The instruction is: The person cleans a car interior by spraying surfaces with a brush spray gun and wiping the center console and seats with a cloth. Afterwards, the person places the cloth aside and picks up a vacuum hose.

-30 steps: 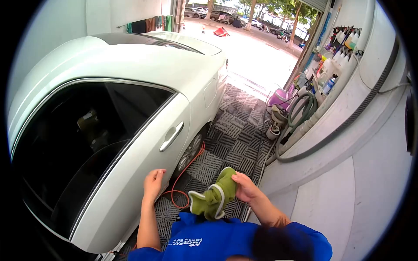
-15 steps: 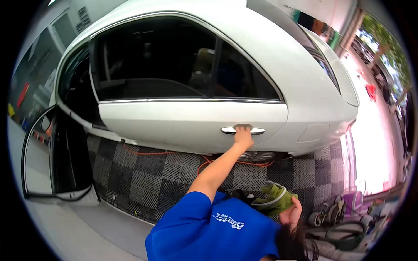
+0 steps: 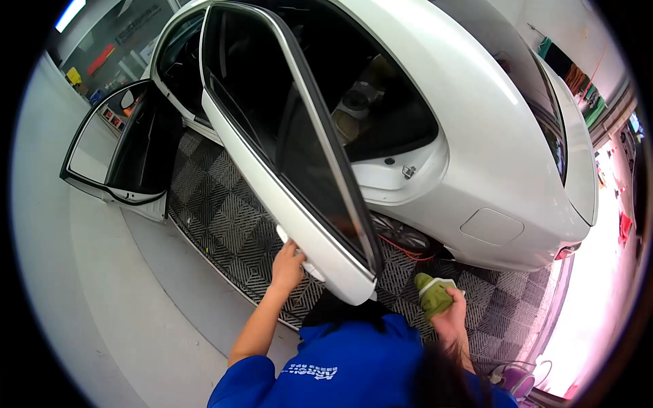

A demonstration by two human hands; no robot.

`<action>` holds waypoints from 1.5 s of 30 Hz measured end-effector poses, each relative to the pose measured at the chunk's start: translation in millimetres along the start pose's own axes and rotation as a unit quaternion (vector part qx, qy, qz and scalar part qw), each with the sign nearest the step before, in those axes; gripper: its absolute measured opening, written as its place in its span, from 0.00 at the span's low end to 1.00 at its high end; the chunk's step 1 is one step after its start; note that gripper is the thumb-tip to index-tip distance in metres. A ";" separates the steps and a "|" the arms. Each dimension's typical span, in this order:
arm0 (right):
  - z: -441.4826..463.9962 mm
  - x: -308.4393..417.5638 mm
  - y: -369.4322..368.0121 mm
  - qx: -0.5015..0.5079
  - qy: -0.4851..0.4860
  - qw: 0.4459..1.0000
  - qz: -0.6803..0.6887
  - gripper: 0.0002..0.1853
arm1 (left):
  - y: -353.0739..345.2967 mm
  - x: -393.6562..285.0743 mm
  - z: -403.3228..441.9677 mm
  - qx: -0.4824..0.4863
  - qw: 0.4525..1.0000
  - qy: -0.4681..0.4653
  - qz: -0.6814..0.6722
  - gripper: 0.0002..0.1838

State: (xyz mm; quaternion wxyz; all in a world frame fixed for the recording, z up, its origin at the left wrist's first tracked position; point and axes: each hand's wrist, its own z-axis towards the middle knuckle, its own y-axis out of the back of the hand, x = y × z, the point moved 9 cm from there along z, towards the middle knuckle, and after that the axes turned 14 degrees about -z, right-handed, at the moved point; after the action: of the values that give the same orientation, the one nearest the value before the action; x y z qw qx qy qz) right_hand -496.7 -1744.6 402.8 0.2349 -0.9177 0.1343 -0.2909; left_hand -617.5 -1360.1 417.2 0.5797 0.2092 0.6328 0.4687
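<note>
My left hand [image 3: 288, 265] is closed around the outside handle [image 3: 313, 272] of the white car's rear door [image 3: 255, 173]. That door stands swung out from the body, its dark window tilted toward me. In my right hand [image 3: 451, 317] is a green cloth with a pale edge [image 3: 430, 292], bunched up and held to the right of the door. The fingertips of my left hand are partly hidden behind the handle. Beyond the door lies the open rear doorway, with a metal latch striker [image 3: 408, 172] on its frame.
The front door [image 3: 115, 146] also stands open at the left, near a pale wall [image 3: 61, 224]. Dark grey grid tiles [image 3: 211, 197] cover the floor. An orange hose [image 3: 411, 254] lies by the rear wheel [image 3: 401, 233]. A purple object [image 3: 518, 381] sits at lower right.
The rear door was shut and is now swung open toward me, with my left hand still at its handle. My right hand still holds the green cloth. The view has shifted.
</note>
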 end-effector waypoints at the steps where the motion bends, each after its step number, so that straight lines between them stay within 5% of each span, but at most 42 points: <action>1: 4.1 -2.1 -13.0 -0.007 -0.020 0.999 -0.028 0.21 | 26.6 -5.0 -28.4 -0.029 0.997 0.045 0.053 0.20; 2: 15.9 -8.2 -19.6 0.018 -0.042 0.998 -0.033 0.21 | 46.3 -6.1 -59.5 -0.056 0.989 0.091 0.105 0.24; 4: 28.8 -18.9 -43.2 0.052 -0.074 0.994 -0.059 0.23 | 65.1 34.9 -151.0 -0.188 0.947 0.258 -0.047 0.30; 6: 40.7 -31.0 -64.9 0.085 -0.098 0.988 -0.079 0.23 | 60.1 66.8 -252.4 -0.261 0.846 0.410 -0.219 0.30; 7: 44.4 -36.4 -71.3 0.090 -0.109 0.986 -0.085 0.23 | 56.9 57.8 -277.2 -0.268 0.841 0.418 -0.214 0.30; 10: 49.7 -54.4 -104.4 0.154 -0.159 0.971 -0.091 0.23 | 52.1 39.3 -341.3 -0.488 0.616 0.504 -0.359 0.27; 12: 45.5 -59.6 -124.1 0.200 -0.169 0.958 -0.118 0.23 | 70.8 -3.4 -343.4 -0.658 0.417 0.538 -0.321 0.33; 14: 43.3 -63.5 -139.8 0.217 -0.170 0.951 -0.141 0.24 | 57.1 91.9 -394.3 -0.702 0.337 0.332 -0.532 0.29; 16: 39.6 -73.0 -157.4 0.263 -0.181 0.933 -0.164 0.24 | 84.8 100.4 -408.1 -0.779 0.282 0.348 -0.439 0.25; 22: 33.3 -95.7 -206.3 0.287 -0.237 0.904 -0.210 0.19 | 135.6 158.7 -459.0 -0.756 0.331 0.319 -0.466 0.20; 24: 38.3 -111.5 -218.6 0.302 -0.271 0.884 -0.233 0.17 | 141.5 176.1 -480.4 -0.769 0.308 0.325 -0.457 0.21; 26: 50.9 -119.6 -235.2 0.312 -0.260 0.880 -0.248 0.18 | 138.9 147.5 -471.5 -0.837 0.207 0.263 -0.433 0.25; 29: 65.2 -126.3 -269.8 0.338 -0.238 0.870 -0.268 0.19 | 44.8 151.9 -515.0 -0.934 0.110 0.222 -0.258 0.27; 31: 76.2 -128.2 -297.7 0.370 -0.218 0.862 -0.270 0.19 | -60.6 189.7 -468.8 -0.801 0.045 0.451 -0.391 0.20; 33: 80.2 -132.5 -329.5 0.367 -0.202 0.861 -0.287 0.20 | -57.1 159.8 -272.5 -0.515 0.306 0.542 -0.590 0.23; 35: 82.4 -143.3 -355.0 0.370 -0.170 0.857 -0.314 0.23 | -11.2 126.9 -111.0 -0.296 0.575 0.352 -0.676 0.29; 36: 85.9 -152.0 -366.1 0.368 -0.173 0.856 -0.319 0.23 | 16.2 104.0 -54.4 -0.238 0.603 0.311 -0.695 0.29; 38: 83.5 -166.8 -391.5 0.434 -0.133 0.804 -0.384 0.24 | 38.4 94.5 2.2 -0.213 0.539 0.255 -0.774 0.27; 40: 88.0 -159.6 -418.2 0.459 -0.107 0.786 -0.401 0.23 | 86.9 81.1 48.9 -0.166 0.727 0.225 -0.627 0.25; 42: 98.2 -137.3 -451.2 0.496 -0.002 0.765 -0.411 0.21 | 99.9 104.9 62.6 -0.203 0.732 0.247 -0.601 0.23; 43: 113.5 -121.8 -462.0 0.469 0.038 0.797 -0.378 0.20 | 108.8 120.1 66.9 -0.249 0.731 0.273 -0.574 0.22; 45: 150.0 -94.3 -474.1 0.426 0.069 0.819 -0.379 0.14 | 127.3 138.8 79.3 -0.355 0.649 0.273 -0.615 0.18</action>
State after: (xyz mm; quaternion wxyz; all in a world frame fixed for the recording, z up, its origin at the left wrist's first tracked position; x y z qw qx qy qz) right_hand -430.0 -1250.7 491.8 0.4633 -0.6823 -0.3458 -0.4474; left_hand -612.6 -1159.9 457.9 0.5659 -0.5876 0.5310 0.2295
